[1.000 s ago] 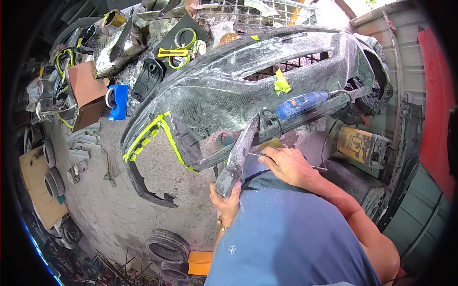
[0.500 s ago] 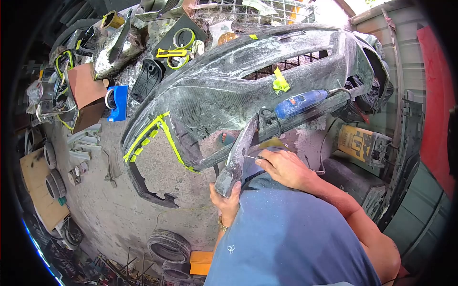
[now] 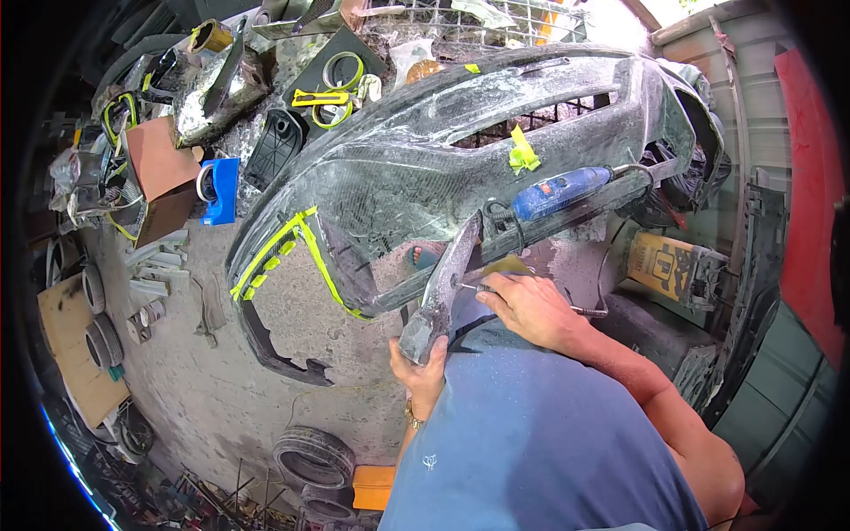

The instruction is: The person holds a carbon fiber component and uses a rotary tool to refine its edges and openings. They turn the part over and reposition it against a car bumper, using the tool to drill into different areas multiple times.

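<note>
My left hand [image 3: 420,380] is wrapped round the lower end of a dusty grey plastic part [image 3: 440,299], which rises to the bumper's lower bar. In my right hand [image 3: 534,310] is the slim handpiece of a rotary tool [image 3: 577,311], its thin metal bit pointing at the side of the grey part. The blue rotary tool body [image 3: 560,193] lies on the bar, with a flexible shaft leading from its end. Behind both hands spreads the big dark bumper [image 3: 390,195], covered in white dust. Yellow-green masking tape [image 3: 320,261] runs along its left edge.
A blue tape dispenser [image 3: 219,193], a yellow utility knife [image 3: 320,98] and cardboard [image 3: 161,157] sit at the upper left. Tyres [image 3: 314,457] lie on the concrete floor [image 3: 212,354]. A yellow container [image 3: 661,267] stands at the right, near corrugated wall panels [image 3: 766,133].
My right hand has shifted very slightly to the right with the handpiece, and the bit sits a little higher on the grey part. My left hand keeps its hold.
</note>
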{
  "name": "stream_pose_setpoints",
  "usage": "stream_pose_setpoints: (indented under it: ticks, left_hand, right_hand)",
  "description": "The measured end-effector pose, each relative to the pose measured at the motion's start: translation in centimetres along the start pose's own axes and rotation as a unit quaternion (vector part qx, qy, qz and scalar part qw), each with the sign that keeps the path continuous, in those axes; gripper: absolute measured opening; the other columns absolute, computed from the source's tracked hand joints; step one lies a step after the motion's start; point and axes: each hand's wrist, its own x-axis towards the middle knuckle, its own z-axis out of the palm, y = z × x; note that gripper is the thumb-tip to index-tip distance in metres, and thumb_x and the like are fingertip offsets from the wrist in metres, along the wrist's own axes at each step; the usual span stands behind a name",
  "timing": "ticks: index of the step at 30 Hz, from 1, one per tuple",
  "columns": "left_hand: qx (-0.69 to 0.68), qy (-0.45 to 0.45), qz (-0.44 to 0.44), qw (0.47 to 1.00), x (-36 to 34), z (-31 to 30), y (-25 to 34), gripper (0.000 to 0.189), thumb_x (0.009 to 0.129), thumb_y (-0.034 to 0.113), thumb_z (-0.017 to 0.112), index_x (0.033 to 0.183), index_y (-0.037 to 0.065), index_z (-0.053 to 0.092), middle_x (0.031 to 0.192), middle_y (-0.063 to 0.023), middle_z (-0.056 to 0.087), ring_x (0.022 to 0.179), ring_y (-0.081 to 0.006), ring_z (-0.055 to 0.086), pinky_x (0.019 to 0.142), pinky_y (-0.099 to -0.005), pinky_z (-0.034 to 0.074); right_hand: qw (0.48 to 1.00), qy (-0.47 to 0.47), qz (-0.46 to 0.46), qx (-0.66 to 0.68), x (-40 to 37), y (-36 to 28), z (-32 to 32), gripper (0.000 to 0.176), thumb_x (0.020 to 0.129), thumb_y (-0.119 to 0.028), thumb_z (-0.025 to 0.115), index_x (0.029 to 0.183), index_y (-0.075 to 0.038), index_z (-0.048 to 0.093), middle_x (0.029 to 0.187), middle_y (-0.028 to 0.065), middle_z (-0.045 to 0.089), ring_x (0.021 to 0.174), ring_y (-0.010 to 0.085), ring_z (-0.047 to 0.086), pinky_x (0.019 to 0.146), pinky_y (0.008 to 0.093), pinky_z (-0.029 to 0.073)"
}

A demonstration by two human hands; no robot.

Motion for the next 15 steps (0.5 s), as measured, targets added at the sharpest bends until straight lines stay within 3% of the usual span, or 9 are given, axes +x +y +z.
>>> stream_pose_setpoints:
  ticks: [1, 5, 7, 11, 13, 15]
  left_hand:
    - [-0.013, 0.006, -0.008, 1.000, 0.0, 0.1, 0.0, 0.072, 0.076, 0.003, 0.078, 0.134, -0.012, 0.037, 0.116, -0.0209, 0.060, 0.101, -0.0267, 0.062, 0.092, -0.0399, 0.049]
    - [0.005, 0.024, 0.017, 1.000, 0.0, 0.2, 0.1, 0.072, 0.075, 0.006, 0.080, 0.131, -0.012, 0.039, 0.114, -0.0199, 0.061, 0.100, -0.0260, 0.061, 0.091, -0.0391, 0.049]
    - [-0.022, 0.010, -0.053, 0.998, 0.5, 0.1, 1.2, 0.070, 0.074, 0.010, 0.082, 0.128, -0.011, 0.043, 0.110, -0.0179, 0.062, 0.098, -0.0242, 0.061, 0.089, -0.0373, 0.050]
    - [-0.030, 0.019, -0.067, 0.997, 0.7, 0.2, 1.6, 0.068, 0.074, 0.015, 0.083, 0.125, -0.010, 0.046, 0.107, -0.0159, 0.063, 0.095, -0.0228, 0.061, 0.086, -0.0366, 0.050]
    - [-0.011, 0.003, -0.070, 0.998, 0.8, 0.0, 1.9, 0.066, 0.077, 0.018, 0.081, 0.127, -0.008, 0.047, 0.107, -0.0141, 0.063, 0.094, -0.0222, 0.060, 0.088, -0.0369, 0.048]
    - [-0.068, 0.011, -0.096, 0.993, 1.5, 0.1, 2.5, 0.063, 0.080, 0.019, 0.078, 0.128, -0.007, 0.047, 0.110, -0.0140, 0.062, 0.099, -0.0230, 0.060, 0.091, -0.0379, 0.047]
  right_hand:
    - [1.000, 0.020, -0.012, 0.005, -0.1, 0.1, 0.2, 0.028, 0.097, -0.029, 0.053, 0.103, -0.003, 0.059, 0.087, 0.0218, 0.066, 0.084, 0.0423, 0.063, 0.071, 0.0523, 0.049]
    - [1.000, -0.002, 0.008, -0.004, 0.1, -0.3, -0.4, 0.028, 0.097, -0.030, 0.053, 0.104, -0.003, 0.059, 0.086, 0.0215, 0.066, 0.084, 0.0424, 0.063, 0.071, 0.0527, 0.049]
    - [1.000, 0.004, -0.003, -0.002, 0.0, -0.4, -0.3, 0.029, 0.097, -0.030, 0.053, 0.104, -0.003, 0.059, 0.085, 0.0216, 0.066, 0.085, 0.0427, 0.063, 0.071, 0.0532, 0.049]
    - [1.000, -0.020, 0.020, -0.005, 0.3, -0.1, -0.5, 0.027, 0.097, -0.029, 0.053, 0.102, -0.003, 0.059, 0.083, 0.0223, 0.066, 0.086, 0.0426, 0.062, 0.072, 0.0523, 0.048]
    - [0.996, -0.068, -0.020, 0.057, 0.3, 0.7, -0.5, 0.030, 0.099, -0.029, 0.051, 0.111, -0.003, 0.060, 0.085, 0.0224, 0.067, 0.077, 0.0417, 0.063, 0.068, 0.0485, 0.048]
    - [0.993, -0.032, -0.027, 0.109, 0.5, 1.1, -0.9, 0.028, 0.098, -0.027, 0.053, 0.108, -0.002, 0.061, 0.084, 0.0213, 0.066, 0.075, 0.0376, 0.063, 0.067, 0.0462, 0.047]
